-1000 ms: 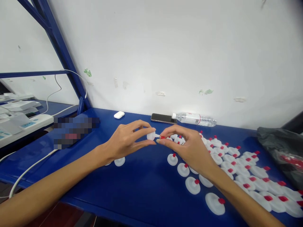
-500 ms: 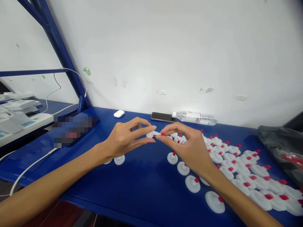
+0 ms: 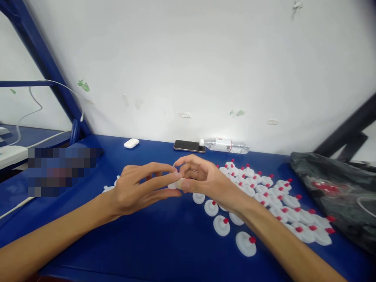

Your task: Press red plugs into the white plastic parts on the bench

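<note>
My left hand [image 3: 138, 188] and my right hand [image 3: 199, 178] meet above the middle of the blue table [image 3: 164, 243]. Between their fingertips is a small white plastic piece [image 3: 175, 184]; the right fingers curl round it and the left fingers pinch its other side. Its red tip is hidden by my fingers. To the right, several white round pieces with red caps [image 3: 261, 196] lie in rows on the table.
A phone [image 3: 188, 146], a lying water bottle [image 3: 225, 145] and a white earbud case [image 3: 131, 143] rest by the wall. A black plastic bag [image 3: 331, 192] sits at the right. Uncapped white pieces [image 3: 109, 188] lie behind my left hand. A blue frame post [image 3: 44, 66] rises at left.
The view swung right and the hands came lower, closer together. The right hand closed round the white piece, whose red tip no longer shows.
</note>
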### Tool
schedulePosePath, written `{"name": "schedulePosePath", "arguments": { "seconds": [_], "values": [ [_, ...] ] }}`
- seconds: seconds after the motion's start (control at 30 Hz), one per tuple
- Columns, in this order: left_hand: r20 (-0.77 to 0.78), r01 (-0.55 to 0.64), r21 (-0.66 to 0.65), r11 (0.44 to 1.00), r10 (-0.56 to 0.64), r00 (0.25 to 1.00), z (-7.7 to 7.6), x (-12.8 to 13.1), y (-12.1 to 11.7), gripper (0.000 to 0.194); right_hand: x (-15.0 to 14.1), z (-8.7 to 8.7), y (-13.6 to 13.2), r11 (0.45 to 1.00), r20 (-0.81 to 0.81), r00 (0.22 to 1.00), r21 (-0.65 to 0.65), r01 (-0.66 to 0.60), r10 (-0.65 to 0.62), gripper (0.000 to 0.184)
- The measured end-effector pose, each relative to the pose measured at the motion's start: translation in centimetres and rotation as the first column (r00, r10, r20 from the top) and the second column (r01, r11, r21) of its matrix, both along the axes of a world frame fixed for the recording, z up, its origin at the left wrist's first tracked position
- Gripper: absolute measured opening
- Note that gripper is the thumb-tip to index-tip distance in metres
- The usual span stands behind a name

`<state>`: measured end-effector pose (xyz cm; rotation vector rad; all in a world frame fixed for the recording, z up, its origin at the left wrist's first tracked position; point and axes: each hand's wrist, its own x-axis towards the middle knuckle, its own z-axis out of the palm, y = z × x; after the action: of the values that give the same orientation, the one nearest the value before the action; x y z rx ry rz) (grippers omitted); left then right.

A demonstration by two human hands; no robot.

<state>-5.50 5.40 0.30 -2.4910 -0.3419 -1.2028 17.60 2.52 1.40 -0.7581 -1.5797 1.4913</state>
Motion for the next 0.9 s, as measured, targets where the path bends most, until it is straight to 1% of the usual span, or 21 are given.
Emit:
{"name": "schedulePosePath", "arguments": {
  "seconds": [0.1, 0.2, 0.3, 0.4, 0.5, 0.57, 0.63, 0.67, 0.73, 0.77, 0.8, 0.83, 0.9],
  "values": [
    [-0.015, -0.01, 0.017, 1.0, 0.011, 1.0, 0.1, 0.1, -0.3, 0.03, 0.0, -0.4, 0.2, 0.997, -0.096, 0.994, -0.06, -0.052, 0.046, 0.037],
    [0.012, -0.011, 0.007, 1.0, 0.011, 1.0, 0.1, 0.3, -0.2, 0.027, 0.2, -0.6, 0.5, 0.994, -0.153, 0.987, -0.089, -0.064, 0.05, 0.034],
    [0.057, -0.024, -0.023, 0.999, 0.025, 0.998, 0.2, 0.4, -0.1, 0.025, 0.7, -0.4, 0.4, 0.994, -0.162, 0.985, -0.09, -0.069, 0.054, 0.019],
    [0.091, -0.024, -0.045, 0.999, 0.028, 0.995, 0.3, 0.4, -0.1, 0.025, 1.3, 0.2, 0.4, 0.995, -0.125, 0.989, -0.056, -0.084, 0.076, 0.015],
    [0.09, -0.007, -0.048, 0.999, 0.012, 0.996, 0.4, 0.4, -0.4, 0.025, 1.6, 0.6, 0.4, 0.999, -0.033, 0.999, -0.035, -0.039, 0.037, 0.023],
    [0.104, 0.008, -0.042, 0.999, -0.004, 0.995, 0.5, 0.5, -0.7, 0.024, 1.6, 0.6, 0.3, 1.0, 0.006, 1.0, -0.015, -0.026, 0.026, 0.037],
    [0.108, 0.03, -0.04, 0.999, -0.025, 0.994, 0.7, 0.7, -0.9, 0.019, 1.3, 0.6, 0.1, 0.996, 0.0, 0.997, -0.028, -0.083, 0.083, 0.049],
    [0.095, 0.044, -0.038, 0.998, -0.041, 0.995, 0.7, 0.7, -1.1, 0.017, 1.2, 0.6, 0.0, 0.989, -0.009, 0.991, -0.052, -0.137, 0.137, 0.051],
    [0.065, 0.059, -0.038, 0.998, -0.056, 0.996, 0.8, 0.8, -1.2, 0.019, 1.0, 0.7, -0.2, 0.967, -0.026, 0.973, -0.109, -0.231, 0.229, 0.048],
    [0.064, 0.063, -0.047, 0.997, -0.06, 0.996, 0.7, 0.7, -1.2, 0.023, 1.0, 0.8, -0.2, 0.962, -0.033, 0.97, -0.12, -0.245, 0.243, 0.044],
    [0.076, 0.066, -0.074, 0.995, -0.061, 0.995, 0.7, 0.6, -1.1, 0.026, 1.1, 0.9, -0.1, 0.967, -0.042, 0.973, -0.109, -0.231, 0.227, 0.042],
    [0.109, 0.077, -0.108, 0.991, -0.065, 0.992, 0.5, 0.5, -0.9, 0.027, 1.4, 1.1, 0.0, 0.979, -0.055, 0.982, -0.081, -0.186, 0.182, 0.04],
    [0.217, 0.111, -0.168, 0.979, -0.073, 0.973, 0.2, 0.2, -0.5, 0.028, 2.5, 1.6, 0.5, 1.0, -0.113, 0.993, 0.0, -0.022, 0.022, 0.036]
  ]
}}
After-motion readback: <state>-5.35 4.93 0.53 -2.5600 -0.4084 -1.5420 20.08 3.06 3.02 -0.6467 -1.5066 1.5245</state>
